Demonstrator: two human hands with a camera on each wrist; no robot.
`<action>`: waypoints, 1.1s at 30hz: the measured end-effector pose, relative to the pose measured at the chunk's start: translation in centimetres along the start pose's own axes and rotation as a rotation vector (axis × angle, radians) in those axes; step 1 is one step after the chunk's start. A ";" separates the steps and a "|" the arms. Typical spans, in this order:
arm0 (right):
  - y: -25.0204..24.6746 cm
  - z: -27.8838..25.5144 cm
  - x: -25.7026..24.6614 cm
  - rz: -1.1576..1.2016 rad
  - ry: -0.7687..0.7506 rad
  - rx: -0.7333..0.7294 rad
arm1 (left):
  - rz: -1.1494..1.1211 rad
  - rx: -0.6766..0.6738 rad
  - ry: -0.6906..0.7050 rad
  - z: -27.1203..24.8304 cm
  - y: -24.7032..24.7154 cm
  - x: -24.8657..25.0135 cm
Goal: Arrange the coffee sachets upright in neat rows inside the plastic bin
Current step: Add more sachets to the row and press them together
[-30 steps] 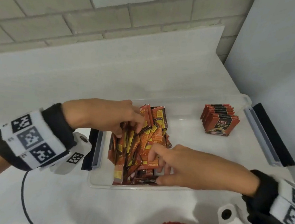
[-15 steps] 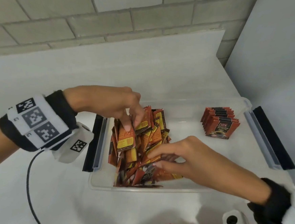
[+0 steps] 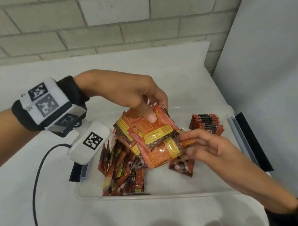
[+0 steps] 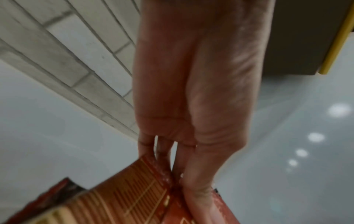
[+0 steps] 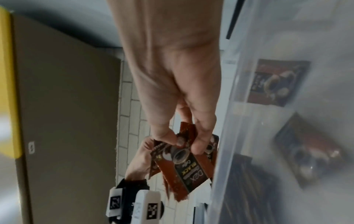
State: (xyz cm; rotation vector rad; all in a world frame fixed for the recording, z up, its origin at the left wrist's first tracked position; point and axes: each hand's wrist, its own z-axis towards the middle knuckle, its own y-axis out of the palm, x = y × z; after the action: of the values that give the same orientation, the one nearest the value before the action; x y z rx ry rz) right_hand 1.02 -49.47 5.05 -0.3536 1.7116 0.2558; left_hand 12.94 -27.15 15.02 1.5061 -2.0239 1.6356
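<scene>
Above the clear plastic bin (image 3: 173, 197) both hands hold up a bunch of red-orange coffee sachets (image 3: 153, 136). My left hand (image 3: 144, 110) pinches the bunch from above, thumb pressed on the top sachet. From the right, my right hand (image 3: 192, 144) grips the same bunch at its edge (image 5: 184, 153). The left wrist view shows fingers clamped on a sachet (image 4: 134, 197). A loose heap of sachets (image 3: 124, 171) lies in the bin's left part. A neat upright row (image 3: 206, 123) stands at the bin's far right. One single sachet (image 3: 181, 166) lies flat under the right hand.
The bin sits on a white table (image 3: 21, 201) against a brick wall. Black and grey lid clips (image 3: 249, 138) jut from the bin's right and left ends. A black cable (image 3: 38, 175) runs over the table on the left. A white wall panel stands to the right.
Both hands have risen out of the heap with a bunch of sachets held between them. The bunch now hangs above the bin.
</scene>
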 end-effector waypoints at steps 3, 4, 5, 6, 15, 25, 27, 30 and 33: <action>0.1 -0.3 0.0 0.194 0.091 -0.026 | 0.063 -0.034 0.037 2.4 0.9 1.1; 0.2 -0.4 -0.2 0.218 0.110 -0.040 | 0.079 -0.040 0.053 3.2 1.2 1.4; 0.3 -0.5 -0.5 0.241 0.122 -0.037 | 0.086 -0.042 0.071 3.9 1.5 1.8; 0.4 -0.5 -0.7 0.269 0.123 -0.024 | 0.089 -0.036 0.089 4.7 1.8 2.2; -2.6 -0.9 -0.9 0.408 0.025 0.351 | 0.059 0.321 0.166 7.4 2.2 4.0; -6.9 -3.8 -0.4 0.458 -0.101 0.567 | 0.484 -0.299 -0.195 8.2 5.5 1.8; -7.0 -3.8 -0.4 0.462 -0.099 0.550 | 0.535 -0.373 -0.273 9.3 7.2 2.0; -6.8 -3.8 -0.6 0.458 -0.082 0.541 | 0.542 -0.311 -0.347 10.7 9.3 2.0; -6.5 -3.8 -0.8 0.478 -0.046 0.516 | 0.453 -0.256 -0.405 11.6 10.9 1.6</action>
State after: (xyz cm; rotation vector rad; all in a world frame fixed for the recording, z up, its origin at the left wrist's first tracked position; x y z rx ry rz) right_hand 0.09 -56.76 6.67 0.4428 1.7278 0.1550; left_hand 9.30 -38.33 4.21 1.4488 -2.8377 1.1813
